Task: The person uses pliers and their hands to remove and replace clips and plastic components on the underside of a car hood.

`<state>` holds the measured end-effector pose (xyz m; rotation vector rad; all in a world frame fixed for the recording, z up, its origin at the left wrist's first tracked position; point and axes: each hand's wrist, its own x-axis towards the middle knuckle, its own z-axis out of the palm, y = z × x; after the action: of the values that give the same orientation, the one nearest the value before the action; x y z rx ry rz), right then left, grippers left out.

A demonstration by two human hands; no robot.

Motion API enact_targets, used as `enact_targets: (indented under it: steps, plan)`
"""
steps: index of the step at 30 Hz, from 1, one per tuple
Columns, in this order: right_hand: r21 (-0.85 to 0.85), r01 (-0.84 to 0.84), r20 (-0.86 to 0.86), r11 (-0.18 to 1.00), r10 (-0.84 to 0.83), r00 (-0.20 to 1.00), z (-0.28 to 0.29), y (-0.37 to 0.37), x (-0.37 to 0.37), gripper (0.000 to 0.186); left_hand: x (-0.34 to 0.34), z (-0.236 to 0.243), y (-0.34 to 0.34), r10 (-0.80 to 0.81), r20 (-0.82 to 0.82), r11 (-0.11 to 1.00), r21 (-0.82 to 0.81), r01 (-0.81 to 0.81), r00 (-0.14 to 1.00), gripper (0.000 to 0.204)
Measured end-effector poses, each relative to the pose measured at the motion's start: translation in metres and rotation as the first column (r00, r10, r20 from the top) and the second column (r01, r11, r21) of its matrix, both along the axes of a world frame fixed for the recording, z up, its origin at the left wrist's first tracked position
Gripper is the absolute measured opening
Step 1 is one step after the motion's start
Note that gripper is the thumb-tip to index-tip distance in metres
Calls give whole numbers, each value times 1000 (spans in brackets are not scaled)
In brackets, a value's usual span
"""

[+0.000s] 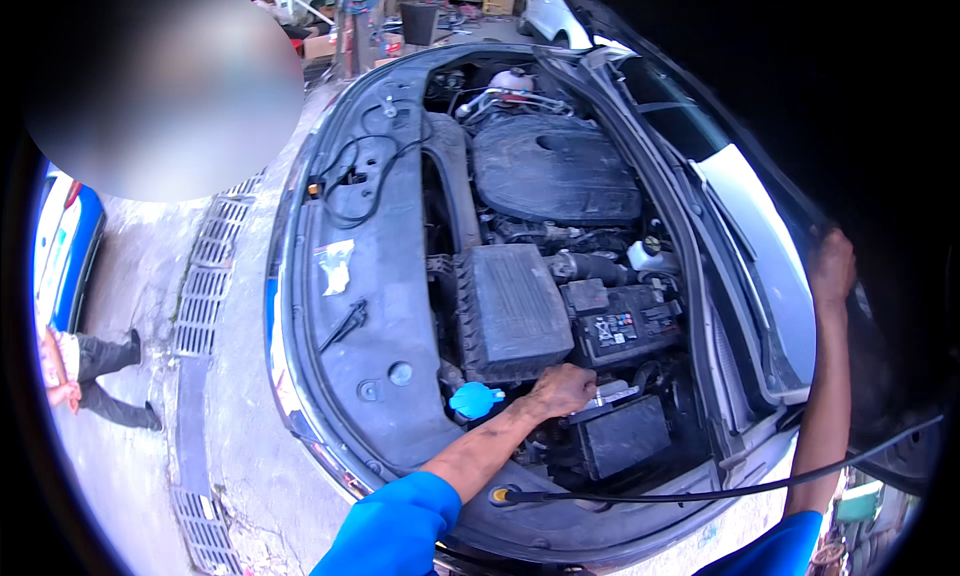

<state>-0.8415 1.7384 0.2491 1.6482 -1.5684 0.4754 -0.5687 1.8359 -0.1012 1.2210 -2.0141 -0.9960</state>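
Note:
My left hand (pixel 562 389) reaches into the engine bay beside the front corner of the black air filter box (pixel 515 301). Its fingers are curled, and what they hold, if anything, is hidden; a small silvery piece (pixel 610 393) lies right beside them. The car battery (pixel 625 321) sits just beyond, and a black-lidded box (pixel 625 436) is on the near side. Close to my left wrist is a bright blue washer fluid cap (pixel 475 400). My right hand (pixel 832 261) is raised at the right, closed around the edge of the dark raised hood (pixel 880 356).
A black rod (pixel 700 494) with a yellow end crosses the near side of the bay. The engine cover (pixel 555 166) is at the far side. A loose black cable (pixel 375 191) and a small plastic bag (pixel 337 266) lie on the front panel. Another person (pixel 95 371) is at the left.

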Motion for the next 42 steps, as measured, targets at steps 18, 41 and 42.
enact_targets:
  steps: [18, 41, 42]
  plan:
    - [114, 74, 555, 991, -125, 823, 19, 14, 6, 31, -1, 2, -4, 58, 19, 995, 75, -59, 998, 20]
    - [-57, -65, 809, 996, 84, 581, 14, -7, 10, 25, -8, 8, 0, 64, 14, 996, 59, -65, 998, 24]
    - [-60, -98, 868, 993, 100, 485, 14, -5, 13, 25, -8, 8, 0, 63, 11, 996, 66, -64, 998, 24]
